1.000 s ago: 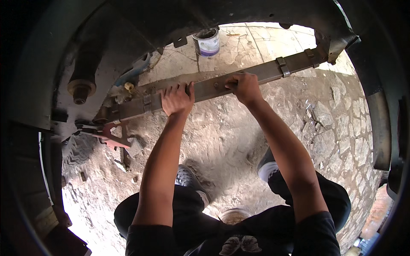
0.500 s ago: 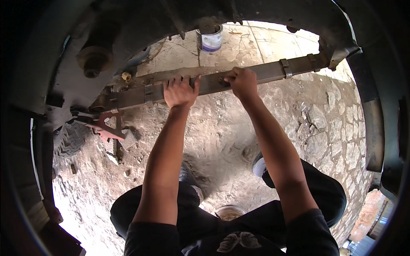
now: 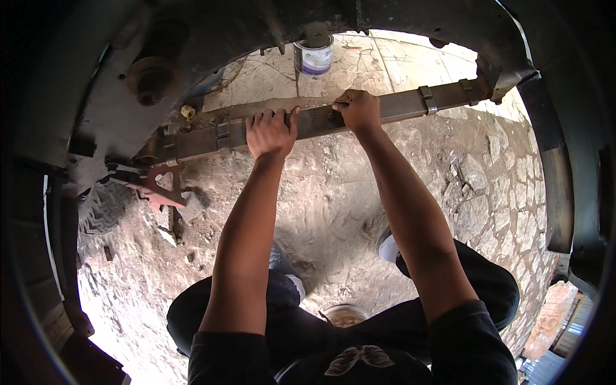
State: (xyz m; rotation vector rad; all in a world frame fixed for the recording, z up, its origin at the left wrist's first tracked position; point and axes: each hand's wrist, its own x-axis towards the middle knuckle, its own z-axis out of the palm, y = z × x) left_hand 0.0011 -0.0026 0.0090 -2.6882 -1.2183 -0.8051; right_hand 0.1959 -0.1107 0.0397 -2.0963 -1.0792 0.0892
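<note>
A long dark leaf spring [image 3: 401, 107] with metal clips crosses in front of me, tilted up toward the right. My left hand [image 3: 268, 133] is laid over it left of the middle, its fingers curled over the far edge and the thumb apart. Close to the middle of the spring, my right hand [image 3: 360, 110] is closed, thumb against bent fingers, at the far edge. A small dark bit shows at those fingertips, too small to name. Just left of that hand, a dark round spot marks the spring's face.
Dark vehicle bodywork [image 3: 224, 32] arches over the far side. A paint can [image 3: 314, 58] stands beyond the spring. At left are a red metal stand [image 3: 157, 192] and a treaded tyre [image 3: 102, 208]. Broken stones [image 3: 471, 173] lie on the dirt floor at right.
My right hand has shifted a little away from me and to the left, from the spring's face to its far edge. My left hand stays on the spring.
</note>
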